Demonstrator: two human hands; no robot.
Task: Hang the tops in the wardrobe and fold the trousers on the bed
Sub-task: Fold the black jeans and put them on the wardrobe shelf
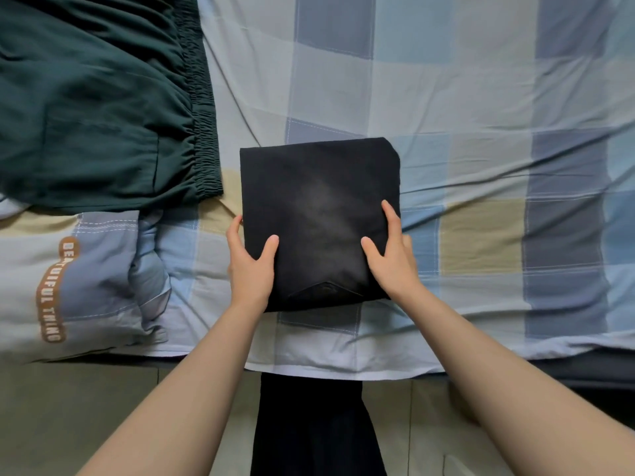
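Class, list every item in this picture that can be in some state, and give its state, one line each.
Black trousers: folded into a compact square, lying on the bed.
Green trousers: unfolded, spread out, elastic waistband visible.
Left hand: grips the black trousers' left edge, thumb on top.
Right hand: grips the right edge, thumb on top.
Checked bedsheet: spread out, slightly wrinkled.

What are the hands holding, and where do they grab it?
The folded black trousers: left hand grips the left edge, right hand the right edge, near the front corners.
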